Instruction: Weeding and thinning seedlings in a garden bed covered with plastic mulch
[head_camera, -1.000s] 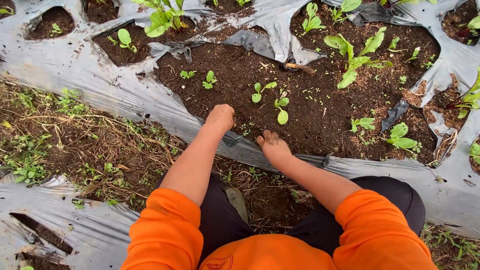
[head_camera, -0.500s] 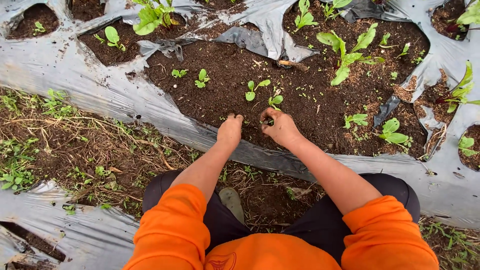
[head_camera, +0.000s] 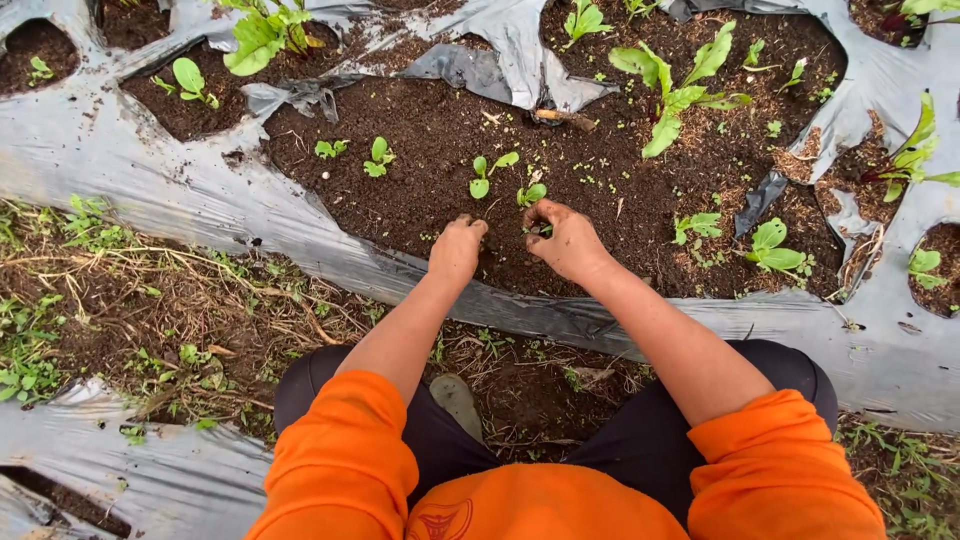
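Our right hand (head_camera: 566, 240) pinches shut at a small seedling (head_camera: 531, 193), leaves at its 11 o'clock; left hand (head_camera: 457, 248) fisted on soil (head_camera: 420, 150), holding nothing seen.

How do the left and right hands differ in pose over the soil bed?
The left hand is a loose fist resting knuckles-down on the bare soil, holding nothing that shows. The right hand is curled with fingertips pinched at the base of a small seedling, and reaches slightly further into the bed than the left hand. Both hands are bare, dirt-smeared, and come from orange sleeves.
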